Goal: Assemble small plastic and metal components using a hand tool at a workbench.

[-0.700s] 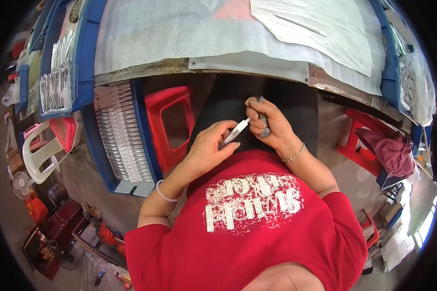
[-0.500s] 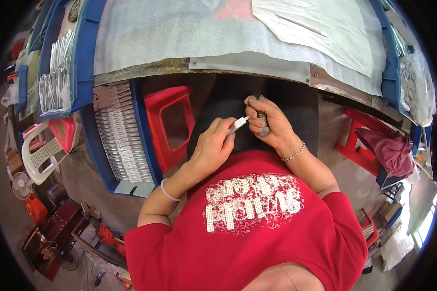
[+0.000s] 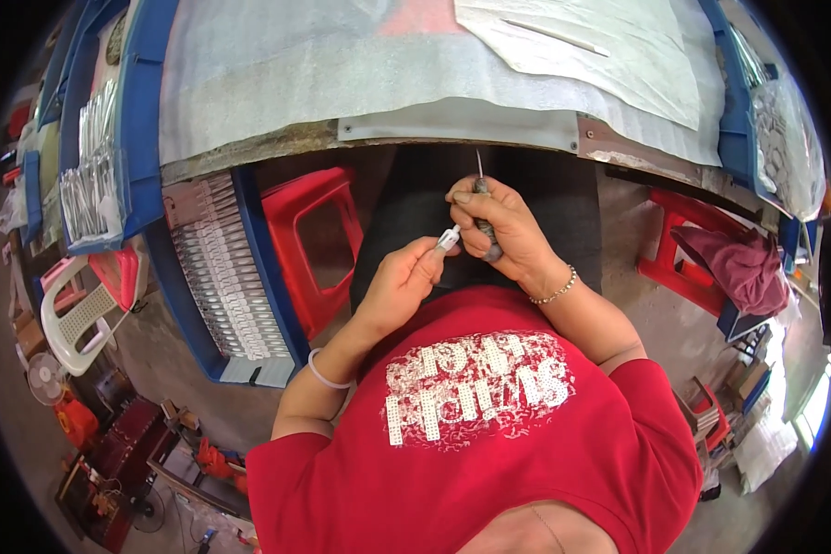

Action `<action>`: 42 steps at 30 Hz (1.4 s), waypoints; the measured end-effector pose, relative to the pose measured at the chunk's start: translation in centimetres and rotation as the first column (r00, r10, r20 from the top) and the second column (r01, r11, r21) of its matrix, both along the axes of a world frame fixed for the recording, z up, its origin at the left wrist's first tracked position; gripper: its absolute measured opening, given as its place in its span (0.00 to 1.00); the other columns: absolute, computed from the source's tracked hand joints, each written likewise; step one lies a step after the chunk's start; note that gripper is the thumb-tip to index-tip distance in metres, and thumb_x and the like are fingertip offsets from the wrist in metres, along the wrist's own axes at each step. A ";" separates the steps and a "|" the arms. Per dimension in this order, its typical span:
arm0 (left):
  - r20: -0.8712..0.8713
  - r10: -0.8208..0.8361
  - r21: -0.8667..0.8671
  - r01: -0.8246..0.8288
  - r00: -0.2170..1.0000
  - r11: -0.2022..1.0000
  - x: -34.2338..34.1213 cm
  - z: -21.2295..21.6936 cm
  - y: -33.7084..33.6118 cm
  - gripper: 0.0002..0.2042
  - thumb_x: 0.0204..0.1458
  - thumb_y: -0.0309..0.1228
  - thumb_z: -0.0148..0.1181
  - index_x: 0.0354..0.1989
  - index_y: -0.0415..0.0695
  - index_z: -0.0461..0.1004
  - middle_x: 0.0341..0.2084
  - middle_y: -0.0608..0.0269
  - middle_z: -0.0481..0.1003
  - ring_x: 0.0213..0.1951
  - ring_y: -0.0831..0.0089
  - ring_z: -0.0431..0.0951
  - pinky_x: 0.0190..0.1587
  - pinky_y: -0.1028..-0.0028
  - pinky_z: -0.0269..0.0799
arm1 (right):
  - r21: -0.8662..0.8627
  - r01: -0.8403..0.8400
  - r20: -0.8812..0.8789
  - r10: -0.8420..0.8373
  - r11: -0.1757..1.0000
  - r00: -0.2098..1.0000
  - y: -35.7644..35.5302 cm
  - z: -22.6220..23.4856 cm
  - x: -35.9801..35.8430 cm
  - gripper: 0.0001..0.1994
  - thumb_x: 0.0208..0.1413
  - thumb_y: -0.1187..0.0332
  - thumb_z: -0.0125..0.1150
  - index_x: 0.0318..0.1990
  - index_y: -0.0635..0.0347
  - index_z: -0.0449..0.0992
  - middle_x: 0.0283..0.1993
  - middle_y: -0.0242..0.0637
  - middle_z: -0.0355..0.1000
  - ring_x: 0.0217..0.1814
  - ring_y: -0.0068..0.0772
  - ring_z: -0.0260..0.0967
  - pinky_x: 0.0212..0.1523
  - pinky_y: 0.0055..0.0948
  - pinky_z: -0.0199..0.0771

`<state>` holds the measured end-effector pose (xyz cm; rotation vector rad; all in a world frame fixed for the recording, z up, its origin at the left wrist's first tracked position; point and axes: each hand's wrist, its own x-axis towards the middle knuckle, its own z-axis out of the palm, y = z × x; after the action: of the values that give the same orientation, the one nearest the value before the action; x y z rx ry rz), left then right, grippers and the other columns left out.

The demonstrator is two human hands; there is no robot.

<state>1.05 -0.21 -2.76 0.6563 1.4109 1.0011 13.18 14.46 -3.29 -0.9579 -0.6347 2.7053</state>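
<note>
Over my lap, my left hand (image 3: 403, 284) pinches a small white and silvery piece (image 3: 449, 237) between thumb and fingers; its far end meets the fingers of my other hand. My right hand (image 3: 506, 229) is wrapped round an awl-like tool (image 3: 480, 187) with a dark, worn grip. A thin metal spike points from it toward the bench edge. Most of the grip is hidden in my fingers, and I cannot tell whether the tool touches the white piece.
Ahead is a bench (image 3: 295, 74) under pale foam sheeting, with a white cloth (image 3: 609, 69) and a thin rod (image 3: 554, 37). Blue bins (image 3: 143, 138) flank it. On my left, a blue crate (image 3: 300, 342) holds rows of silvery pieces beside a red stool (image 3: 282, 217). Another red stool (image 3: 660, 240) stands right.
The tool has turned in my right hand, and its spike now shows, pointing away from me. My left hand has shifted slightly left and lower, still holding the white piece.
</note>
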 end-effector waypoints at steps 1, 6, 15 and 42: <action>0.209 0.066 -0.072 -0.052 0.976 0.996 -0.2 -0.2 0.1 0.13 0.63 0.33 0.44 0.46 0.37 0.70 0.20 0.72 0.63 0.19 0.85 0.60 0.21 0.83 0.56 | 0.004 0.009 0.004 -0.009 1.000 1.000 0.0 -0.1 0.1 0.06 0.60 0.71 0.52 0.40 0.63 0.69 0.25 0.32 0.67 0.14 0.15 0.56 0.13 0.16 0.53; 0.601 0.259 -0.298 -0.089 0.756 0.950 -1.1 0.6 0.7 0.15 0.64 0.37 0.42 0.46 0.37 0.70 0.19 0.75 0.58 0.16 0.88 0.53 0.18 0.85 0.48 | 0.399 -0.292 0.313 0.170 0.869 0.934 0.7 1.6 1.9 0.19 0.57 0.70 0.57 0.53 0.62 0.61 0.37 0.39 0.74 0.17 0.20 0.64 0.17 0.17 0.64; 0.531 0.218 -0.210 -0.122 0.818 0.970 -0.9 -0.8 1.7 0.14 0.64 0.37 0.43 0.42 0.39 0.70 0.19 0.72 0.63 0.16 0.86 0.57 0.18 0.84 0.52 | 0.844 -0.536 0.532 0.165 -0.024 0.830 0.5 6.2 5.6 0.21 0.48 0.75 0.60 0.51 0.63 0.63 0.41 0.48 0.69 0.39 0.50 0.71 0.36 0.38 0.72; 0.507 0.198 -0.222 -0.095 0.839 0.970 -0.9 -1.8 2.7 0.12 0.63 0.36 0.45 0.40 0.39 0.71 0.15 0.75 0.59 0.14 0.88 0.52 0.15 0.85 0.46 | 0.841 -0.515 0.505 0.103 0.163 0.857 0.3 6.1 5.2 0.17 0.50 0.76 0.61 0.48 0.65 0.70 0.41 0.47 0.71 0.39 0.46 0.73 0.39 0.33 0.73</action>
<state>0.11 2.45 -4.57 0.1072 1.0533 1.0521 18.33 14.73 2.79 -0.8808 -2.4562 1.5734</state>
